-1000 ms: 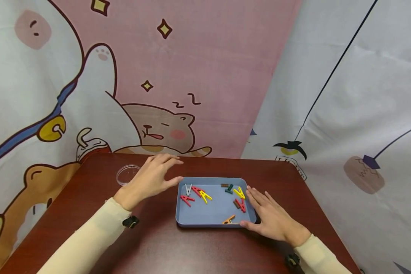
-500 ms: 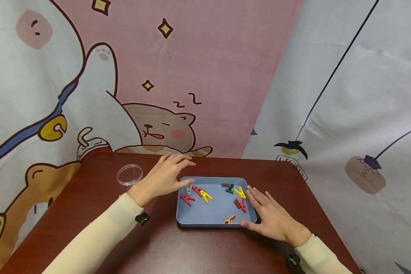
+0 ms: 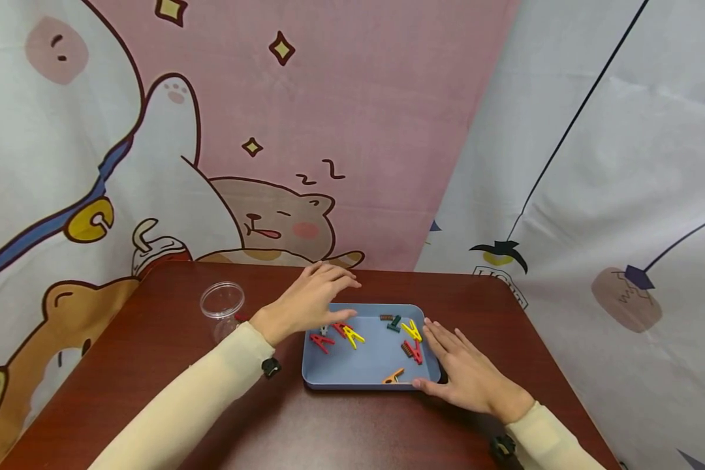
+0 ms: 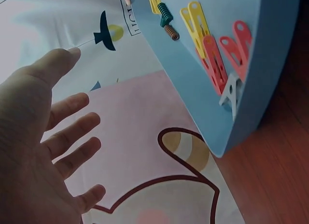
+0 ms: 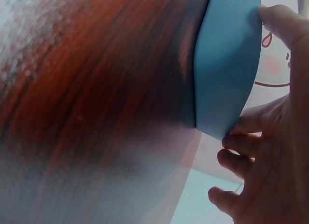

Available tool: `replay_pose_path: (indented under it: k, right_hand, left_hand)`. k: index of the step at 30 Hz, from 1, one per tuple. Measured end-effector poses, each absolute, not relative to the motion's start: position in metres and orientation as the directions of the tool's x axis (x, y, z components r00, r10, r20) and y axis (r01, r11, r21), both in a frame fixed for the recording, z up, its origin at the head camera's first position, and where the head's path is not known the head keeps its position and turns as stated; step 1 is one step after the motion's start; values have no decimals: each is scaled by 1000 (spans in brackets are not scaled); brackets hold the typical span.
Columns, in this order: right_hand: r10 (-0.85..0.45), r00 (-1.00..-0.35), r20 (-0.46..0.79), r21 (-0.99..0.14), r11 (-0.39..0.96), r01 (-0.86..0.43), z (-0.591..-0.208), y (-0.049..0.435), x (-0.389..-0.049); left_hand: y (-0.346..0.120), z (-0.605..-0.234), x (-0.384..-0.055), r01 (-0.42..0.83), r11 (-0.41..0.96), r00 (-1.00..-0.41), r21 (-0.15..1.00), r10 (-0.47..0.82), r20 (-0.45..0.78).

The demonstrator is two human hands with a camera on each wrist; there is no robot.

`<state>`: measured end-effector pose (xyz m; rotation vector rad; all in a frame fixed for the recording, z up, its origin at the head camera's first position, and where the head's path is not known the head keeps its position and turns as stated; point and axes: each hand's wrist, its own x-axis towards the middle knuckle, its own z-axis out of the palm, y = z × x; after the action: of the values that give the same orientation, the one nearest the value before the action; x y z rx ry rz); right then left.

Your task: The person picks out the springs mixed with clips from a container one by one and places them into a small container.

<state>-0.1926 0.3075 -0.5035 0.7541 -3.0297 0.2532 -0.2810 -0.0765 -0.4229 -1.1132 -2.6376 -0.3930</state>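
A blue-grey tray (image 3: 361,372) lies on the table with small plastic clothespins in it. At its left are a yellow clothespin (image 3: 352,337), red clothespins (image 3: 322,343) and a grey clothespin (image 4: 232,92), partly behind my left hand in the head view. Toward its right lie another yellow clothespin (image 3: 412,331), a red one (image 3: 416,352), an orange one (image 3: 393,376), a dark green piece (image 3: 394,323) and brown coils (image 3: 386,317). My left hand (image 3: 308,300), fingers spread and holding nothing, hovers over the far left corner. My right hand (image 3: 472,375) touches the tray's right side and near corner with extended fingers.
A clear round container (image 3: 222,301) stands left of the tray, partly hidden by the left forearm; something red shows beside it. The dark red-brown table (image 3: 352,431) ends at a cartoon-printed cloth (image 3: 364,130) behind.
My left hand has moved right, from beside the tray to over its far left corner, uncovering more of the clear container. The right hand and the tray have stayed put.
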Motion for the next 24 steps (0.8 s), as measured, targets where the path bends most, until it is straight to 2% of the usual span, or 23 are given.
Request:
replay_pose_path:
  k: [24]
  right_hand:
    - [-458,-889,27,-155,876,-456,-501,305,-193]
  left_hand:
    - [-23,-435,-304,722,679,-691,129,713,117]
